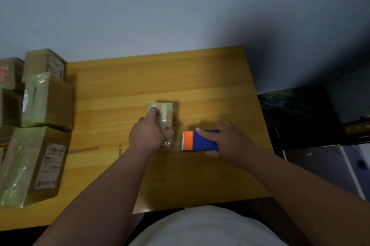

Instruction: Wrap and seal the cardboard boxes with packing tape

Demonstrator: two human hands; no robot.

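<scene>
A small cardboard box [167, 114] wrapped in shiny clear tape lies in the middle of the wooden table [140, 85]. My left hand [148, 133] grips it from the near side, fingers curled over its top and thumb against its right edge. Just to the right, my right hand [224, 139] holds a blue tape dispenser [202, 140] with an orange front and a serrated blade that points left toward the box. The dispenser sits low over the table, a short gap away from the box.
A stack of several taped cardboard boxes [46, 101] with shipping labels fills the table's left end. Two strips of tape [84, 149] lie on the wood near the left forearm. A dark bag or bin [300, 117] stands off the table's right edge. A wall runs behind.
</scene>
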